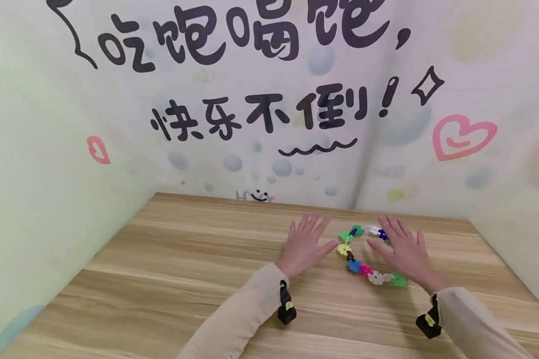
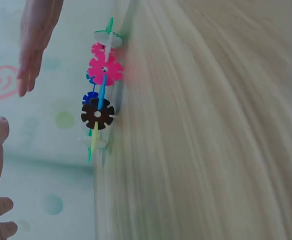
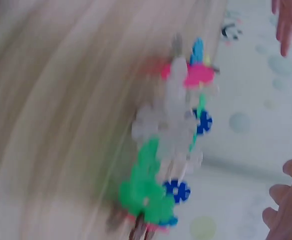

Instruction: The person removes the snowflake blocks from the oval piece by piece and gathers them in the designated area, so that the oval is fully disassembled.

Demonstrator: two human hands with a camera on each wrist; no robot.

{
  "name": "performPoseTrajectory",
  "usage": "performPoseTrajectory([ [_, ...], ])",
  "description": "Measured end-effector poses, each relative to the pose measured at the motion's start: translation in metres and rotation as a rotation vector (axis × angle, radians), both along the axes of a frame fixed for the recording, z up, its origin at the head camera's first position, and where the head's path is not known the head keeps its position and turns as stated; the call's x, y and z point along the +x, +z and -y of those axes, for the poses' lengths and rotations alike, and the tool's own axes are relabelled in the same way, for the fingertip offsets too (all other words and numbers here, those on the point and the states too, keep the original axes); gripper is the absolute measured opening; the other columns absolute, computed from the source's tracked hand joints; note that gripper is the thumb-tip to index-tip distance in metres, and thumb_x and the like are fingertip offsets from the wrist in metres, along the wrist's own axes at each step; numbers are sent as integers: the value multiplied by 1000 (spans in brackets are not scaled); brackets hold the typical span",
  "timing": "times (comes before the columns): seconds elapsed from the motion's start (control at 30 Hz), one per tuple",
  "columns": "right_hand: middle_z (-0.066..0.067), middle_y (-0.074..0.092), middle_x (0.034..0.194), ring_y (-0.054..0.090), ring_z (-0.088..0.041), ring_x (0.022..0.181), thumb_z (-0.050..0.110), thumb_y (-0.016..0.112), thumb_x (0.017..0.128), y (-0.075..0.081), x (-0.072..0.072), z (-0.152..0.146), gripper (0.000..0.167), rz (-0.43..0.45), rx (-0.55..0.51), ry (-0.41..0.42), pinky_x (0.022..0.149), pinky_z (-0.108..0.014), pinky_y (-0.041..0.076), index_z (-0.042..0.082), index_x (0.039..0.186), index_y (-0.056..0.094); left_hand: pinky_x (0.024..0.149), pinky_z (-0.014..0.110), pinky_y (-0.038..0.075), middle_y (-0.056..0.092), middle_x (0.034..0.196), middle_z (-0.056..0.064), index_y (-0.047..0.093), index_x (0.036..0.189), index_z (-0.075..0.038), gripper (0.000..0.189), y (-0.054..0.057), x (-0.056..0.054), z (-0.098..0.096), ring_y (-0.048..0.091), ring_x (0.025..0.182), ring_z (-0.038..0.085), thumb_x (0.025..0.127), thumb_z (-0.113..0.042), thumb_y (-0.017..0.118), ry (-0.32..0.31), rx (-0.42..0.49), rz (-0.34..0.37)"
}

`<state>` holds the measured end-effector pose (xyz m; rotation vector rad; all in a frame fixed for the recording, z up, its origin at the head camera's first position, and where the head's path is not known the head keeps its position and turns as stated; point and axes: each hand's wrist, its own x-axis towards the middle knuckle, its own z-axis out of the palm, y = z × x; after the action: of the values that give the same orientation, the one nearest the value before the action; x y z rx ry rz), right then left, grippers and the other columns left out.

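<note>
A chain of toothed plastic snowflake discs (image 1: 354,265) lies curved in a loop on the table, in green, yellow, blue, pink, white and brown. My left hand (image 1: 303,248) is just left of the loop, fingers spread and nothing held. Over the loop's right side is my right hand (image 1: 404,252), also with fingers extended and empty; it hides part of the chain. In the left wrist view, a pink disc (image 2: 105,69) and a brown disc (image 2: 97,114) stand linked edge-on. Green discs (image 3: 146,195) show blurred in the right wrist view, with both hands raised above the tabletop.
The wood-grain table (image 1: 184,254) meets a printed cloth backdrop (image 1: 233,164) with dark lettering at its far edge. Pale side walls (image 1: 36,174) stand at left and right. Black wrist cameras (image 1: 287,311) are strapped at both cuffs.
</note>
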<state>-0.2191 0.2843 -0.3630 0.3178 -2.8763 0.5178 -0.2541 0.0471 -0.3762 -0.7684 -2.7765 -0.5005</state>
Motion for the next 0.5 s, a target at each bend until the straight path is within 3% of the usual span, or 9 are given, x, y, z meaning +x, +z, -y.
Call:
performPoseTrajectory([
  [0.27, -28, 14, 141, 6, -44, 128, 43, 43, 91, 2, -2, -36, 71, -21, -46, -2, 90, -70, -6, 3, 141, 13, 104, 50, 14, 20, 145, 4, 19, 142, -26, 64, -2, -4, -30, 16, 132, 26, 88, -53, 40, -20, 129, 99],
  [0.5, -34, 17, 136, 11, -50, 124, 43, 44, 90, -8, -10, -63, 73, 68, -75, -27, 89, -71, 4, -6, 137, 17, 100, 42, 30, 29, 141, 6, 25, 140, -26, 61, -6, -4, -47, 30, 126, 25, 87, -49, 45, -6, 184, 200],
])
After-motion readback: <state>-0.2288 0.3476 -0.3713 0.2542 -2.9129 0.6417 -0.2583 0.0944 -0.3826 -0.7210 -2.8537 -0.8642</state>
